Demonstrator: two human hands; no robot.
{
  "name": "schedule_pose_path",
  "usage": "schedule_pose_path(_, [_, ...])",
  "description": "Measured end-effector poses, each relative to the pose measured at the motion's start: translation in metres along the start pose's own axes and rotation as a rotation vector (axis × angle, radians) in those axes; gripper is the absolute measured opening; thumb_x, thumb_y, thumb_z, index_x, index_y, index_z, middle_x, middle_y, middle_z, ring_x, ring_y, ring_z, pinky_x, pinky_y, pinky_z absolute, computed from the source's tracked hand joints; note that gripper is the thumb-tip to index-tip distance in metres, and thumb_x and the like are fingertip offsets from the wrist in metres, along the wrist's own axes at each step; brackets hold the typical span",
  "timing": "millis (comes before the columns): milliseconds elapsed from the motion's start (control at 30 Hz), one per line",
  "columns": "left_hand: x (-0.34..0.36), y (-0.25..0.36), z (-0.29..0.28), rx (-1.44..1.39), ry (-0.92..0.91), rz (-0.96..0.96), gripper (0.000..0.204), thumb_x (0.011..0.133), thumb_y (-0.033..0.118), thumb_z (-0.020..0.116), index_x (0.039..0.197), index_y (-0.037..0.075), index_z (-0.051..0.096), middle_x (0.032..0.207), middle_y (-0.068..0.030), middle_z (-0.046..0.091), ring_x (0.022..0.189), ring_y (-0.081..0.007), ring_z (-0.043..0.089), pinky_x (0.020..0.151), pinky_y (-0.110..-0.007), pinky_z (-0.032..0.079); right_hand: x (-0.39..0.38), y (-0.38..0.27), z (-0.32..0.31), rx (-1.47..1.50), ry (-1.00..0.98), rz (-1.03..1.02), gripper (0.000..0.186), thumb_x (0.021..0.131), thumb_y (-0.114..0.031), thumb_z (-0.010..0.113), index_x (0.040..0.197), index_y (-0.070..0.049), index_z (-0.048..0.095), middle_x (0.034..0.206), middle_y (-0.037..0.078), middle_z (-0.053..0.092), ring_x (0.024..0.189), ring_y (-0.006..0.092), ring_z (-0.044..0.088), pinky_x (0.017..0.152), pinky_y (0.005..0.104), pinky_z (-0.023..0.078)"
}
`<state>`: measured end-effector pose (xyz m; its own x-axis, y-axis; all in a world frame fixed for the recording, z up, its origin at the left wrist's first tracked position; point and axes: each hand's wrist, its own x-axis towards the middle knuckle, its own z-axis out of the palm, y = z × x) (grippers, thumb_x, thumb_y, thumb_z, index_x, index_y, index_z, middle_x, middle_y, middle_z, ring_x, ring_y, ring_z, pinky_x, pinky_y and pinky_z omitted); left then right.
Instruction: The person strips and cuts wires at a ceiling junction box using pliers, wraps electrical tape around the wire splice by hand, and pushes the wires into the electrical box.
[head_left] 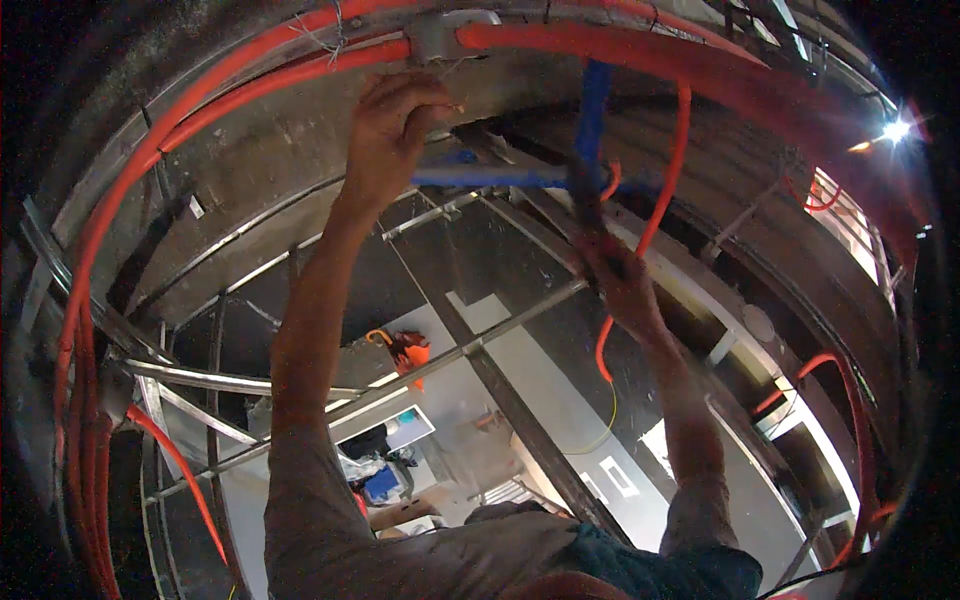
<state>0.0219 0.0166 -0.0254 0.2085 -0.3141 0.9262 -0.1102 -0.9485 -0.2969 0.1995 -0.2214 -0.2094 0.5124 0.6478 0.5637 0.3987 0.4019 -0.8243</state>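
My left hand (395, 115) is raised just under a grey junction box (433, 40) on the ceiling. Its fingers are closed in a pinch, and what lies between them is too small to make out. Red conduits (560, 40) run into the box from both sides. Lower and to the right, my right hand (618, 275) is wrapped round the dark grip of a long tool (588, 200). Above the grip, a blue length reaches up toward the conduit; its kind is not clear. A loose red conduit (668, 180) hangs beside my right hand.
Metal framing bars (520, 318) cross between my arms and the floor below. More red conduits curve down at the left (85, 270) and right (850, 400). A yellow wire (613, 415) dangles from one end. A bright lamp (895, 130) shines at the upper right.
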Motion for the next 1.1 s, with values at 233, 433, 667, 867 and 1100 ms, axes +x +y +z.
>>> schedule_pose_path(233, [0.001, 0.006, 0.002, -0.353, -0.045, -0.202, 0.015, 0.083, -0.008, 0.067, 0.093, 0.003, 0.069, 0.091, -0.0085, 0.069, 0.089, -0.0198, 0.067, 0.079, -0.031, 0.054, 0.076, -0.005, 0.042, 0.016, -0.151, -0.019, 0.032, 0.101, -0.024, 0.059, 0.125, -0.003, 0.058, 0.106, 0.006, 0.068, 0.09, 0.0151, 0.066, 0.076, 0.0289, 0.054])
schedule_pose_path(433, [-0.002, 0.001, 0.003, -0.348, 0.01, -0.17, 0.013, 0.084, -0.008, 0.067, 0.094, 0.001, 0.067, 0.093, -0.0094, 0.068, 0.087, -0.0208, 0.067, 0.08, -0.031, 0.054, 0.094, 0.01, 0.055, -0.124, -0.232, -0.111, 0.034, 0.103, -0.028, 0.052, 0.128, -0.005, 0.056, 0.109, 0.007, 0.069, 0.095, 0.0146, 0.064, 0.076, 0.0319, 0.055])
schedule_pose_path(667, [0.001, 0.008, -0.001, -0.27, 0.019, -0.148, 0.014, 0.083, -0.011, 0.067, 0.093, 0.0, 0.067, 0.094, -0.0104, 0.068, 0.088, -0.0201, 0.068, 0.079, -0.03, 0.054, 0.106, 0.009, 0.063, -0.241, -0.235, -0.33, 0.038, 0.101, -0.026, 0.054, 0.132, -0.005, 0.054, 0.107, 0.013, 0.068, 0.092, 0.022, 0.065, 0.078, 0.0394, 0.052])
schedule_pose_path(867, [0.003, 0.01, 0.0, -0.298, -0.015, -0.183, 0.016, 0.081, -0.013, 0.067, 0.091, 0.0, 0.067, 0.094, -0.0104, 0.068, 0.089, -0.0207, 0.068, 0.081, -0.031, 0.055, 0.106, 0.001, 0.07, -0.161, -0.189, -0.259, 0.038, 0.1, -0.018, 0.056, 0.136, -0.005, 0.05, 0.112, 0.015, 0.067, 0.096, 0.0289, 0.066, 0.083, 0.0412, 0.051])
schedule_pose_path(1100, [-0.002, 0.005, 0.003, -0.326, 0.017, -0.189, 0.017, 0.082, -0.013, 0.067, 0.093, 0.0, 0.067, 0.095, -0.0098, 0.068, 0.09, -0.0193, 0.068, 0.077, -0.031, 0.058, 0.095, -0.003, 0.068, -0.428, -0.025, -0.462, 0.04, 0.098, -0.012, 0.059, 0.137, -0.004, 0.049, 0.125, 0.019, 0.064, 0.117, 0.0304, 0.062, 0.097, 0.0406, 0.049])
